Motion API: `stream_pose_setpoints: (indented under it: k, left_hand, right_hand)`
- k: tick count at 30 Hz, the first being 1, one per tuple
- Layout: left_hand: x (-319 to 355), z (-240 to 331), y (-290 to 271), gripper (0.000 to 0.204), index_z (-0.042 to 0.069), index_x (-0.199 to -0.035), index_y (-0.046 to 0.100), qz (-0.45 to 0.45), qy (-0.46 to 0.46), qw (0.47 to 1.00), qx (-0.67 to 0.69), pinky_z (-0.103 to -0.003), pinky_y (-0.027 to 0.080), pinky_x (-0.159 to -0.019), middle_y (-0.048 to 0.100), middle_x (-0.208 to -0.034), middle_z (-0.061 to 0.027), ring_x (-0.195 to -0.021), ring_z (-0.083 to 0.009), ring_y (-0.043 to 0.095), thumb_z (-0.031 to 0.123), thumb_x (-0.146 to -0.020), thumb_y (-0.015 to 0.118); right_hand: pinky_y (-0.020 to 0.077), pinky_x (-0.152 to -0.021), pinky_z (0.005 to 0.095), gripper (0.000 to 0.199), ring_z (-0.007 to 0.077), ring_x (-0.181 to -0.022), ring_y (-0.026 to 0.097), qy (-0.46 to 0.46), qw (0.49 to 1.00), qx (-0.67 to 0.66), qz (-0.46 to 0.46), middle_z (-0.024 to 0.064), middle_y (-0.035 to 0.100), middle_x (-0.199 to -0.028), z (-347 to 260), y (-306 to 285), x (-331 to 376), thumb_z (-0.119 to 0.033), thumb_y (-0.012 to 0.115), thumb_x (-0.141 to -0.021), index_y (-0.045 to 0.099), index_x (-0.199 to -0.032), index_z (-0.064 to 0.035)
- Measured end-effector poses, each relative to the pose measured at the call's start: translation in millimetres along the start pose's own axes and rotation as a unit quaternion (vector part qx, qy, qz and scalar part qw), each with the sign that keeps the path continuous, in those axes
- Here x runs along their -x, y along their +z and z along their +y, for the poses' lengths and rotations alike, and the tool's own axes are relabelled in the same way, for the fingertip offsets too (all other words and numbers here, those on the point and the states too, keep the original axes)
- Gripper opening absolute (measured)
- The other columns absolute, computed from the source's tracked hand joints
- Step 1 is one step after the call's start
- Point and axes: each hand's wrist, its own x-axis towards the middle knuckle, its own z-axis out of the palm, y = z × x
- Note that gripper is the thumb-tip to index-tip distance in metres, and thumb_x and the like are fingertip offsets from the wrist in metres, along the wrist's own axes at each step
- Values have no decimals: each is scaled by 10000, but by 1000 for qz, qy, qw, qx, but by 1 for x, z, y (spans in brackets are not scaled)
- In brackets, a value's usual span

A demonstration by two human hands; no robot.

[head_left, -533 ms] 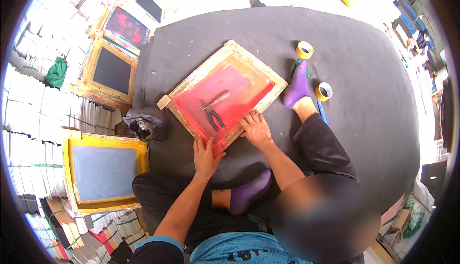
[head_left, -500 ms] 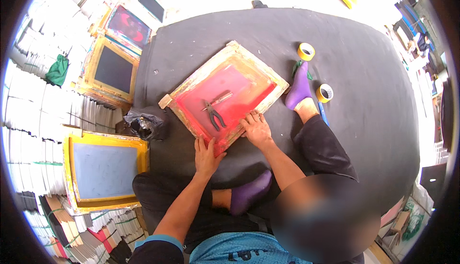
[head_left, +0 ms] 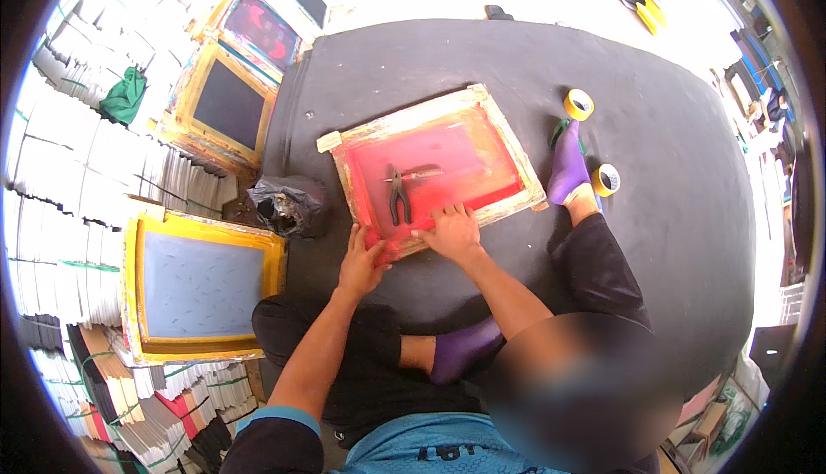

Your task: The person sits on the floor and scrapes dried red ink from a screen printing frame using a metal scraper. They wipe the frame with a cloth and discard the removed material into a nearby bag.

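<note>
The left hand (head_left: 361, 261) clasps the near-left corner of the wooden-framed red screen (head_left: 452, 151); the right hand (head_left: 454, 235) is clamped over its near rail. The screen lies flat on the black surface (head_left: 671, 242), turned clockwise from half a second ago: its long axis now runs mostly left to right, right end slightly farther. On it, the pliers (head_left: 397, 194) have swung too, handles near, head far; a slim tool (head_left: 420, 173) beside their head points rightward.
</note>
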Motion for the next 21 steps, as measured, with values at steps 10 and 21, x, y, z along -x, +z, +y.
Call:
stream_pose_setpoints:
  k: [10,21]
  left_hand:
    - [2,1,12,609,178,-1276,728,33,-19,997,71,-485,399,-1196,357,-1621,-202,-1547,-446,255,181,-696,913]
    - [-1,7,11,601,216,-1293,720,26,-38,997,62,-484,405,-1191,359,-1609,-236,-1544,-466,250,159,-719,890]
  right_hand:
    - [384,-1105,596,855,386,-1388,443,58,975,93,194,206,520,-1437,-55,33,-102,-672,693,-860,541,-1365,1]
    - [534,-993,522,683,382,-1220,590,185,978,-58,70,219,603,-1269,-70,36,-109,-453,790,-833,537,-1273,4]
